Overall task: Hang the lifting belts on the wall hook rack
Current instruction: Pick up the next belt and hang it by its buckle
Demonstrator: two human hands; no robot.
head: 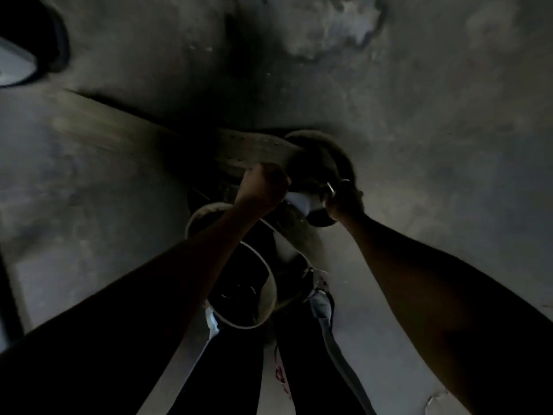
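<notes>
Both my arms reach up toward a dim grey wall. My left hand [263, 187] grips the edge of a wide, pale lifting belt [254, 151] with rows of holes, whose long end blurs away to the left. My right hand [344, 202] holds the belt's curled end by its metal buckle [332, 187]. Below my hands hang other belts: a looped one with a light rim [263, 295] and dark straps [326, 313] trailing down. The hook rack itself is hidden behind the belts and my hands.
A rough, stained concrete wall [419, 100] fills the view. A dark round object with a pale face [27, 55] sits at the top left. A dark vertical post [7, 295] runs down the left edge.
</notes>
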